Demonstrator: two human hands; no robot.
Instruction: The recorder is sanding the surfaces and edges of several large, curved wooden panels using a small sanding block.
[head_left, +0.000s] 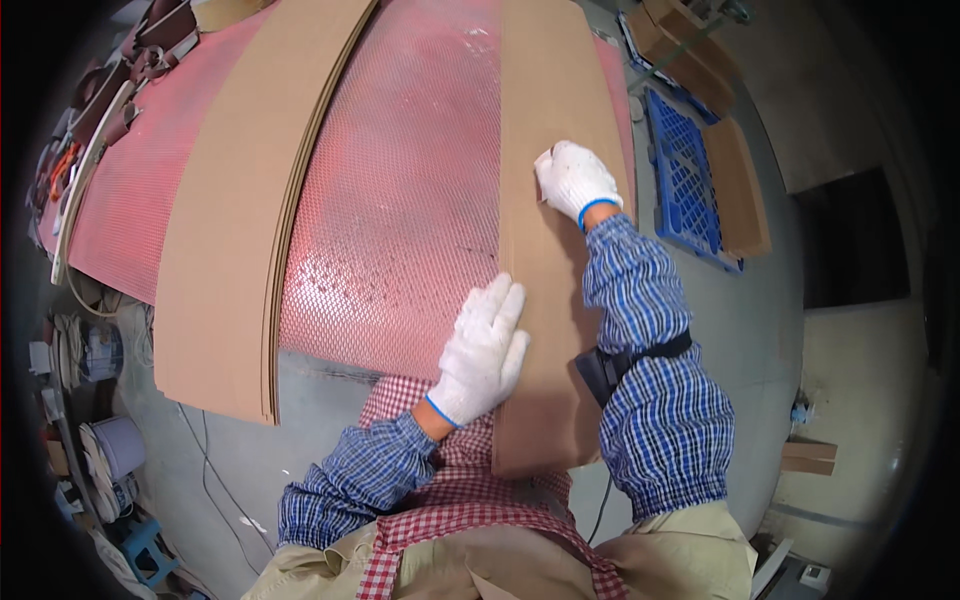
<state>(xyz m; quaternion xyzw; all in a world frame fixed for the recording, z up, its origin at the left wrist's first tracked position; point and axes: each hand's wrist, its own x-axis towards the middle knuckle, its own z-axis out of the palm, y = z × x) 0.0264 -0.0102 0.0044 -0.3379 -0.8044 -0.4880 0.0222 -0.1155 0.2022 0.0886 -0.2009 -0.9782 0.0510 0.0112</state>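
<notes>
A long brown cardboard sheet (550,330), seemingly on top of others, lies lengthwise in front of me, its near end overhanging the table's front edge. My left hand (483,350), in a white knit glove, rests at its left edge with the fingers stretched out together. Farther up the sheet, my right hand (578,182) wears the same kind of glove and is closed against the cardboard surface. A small pale edge shows by its fingertips, but what it grips is hidden. To the left lies a stack of long cardboard sheets (225,250), which neither hand touches.
The table has a red, diamond-patterned top (390,200). Beyond its right side, a blue plastic pallet (685,165) stands on the floor beside cardboard (738,185). At lower left are a pale bucket (118,447), a blue stool (150,550) and a cable (208,465). Tools and straps crowd the far left.
</notes>
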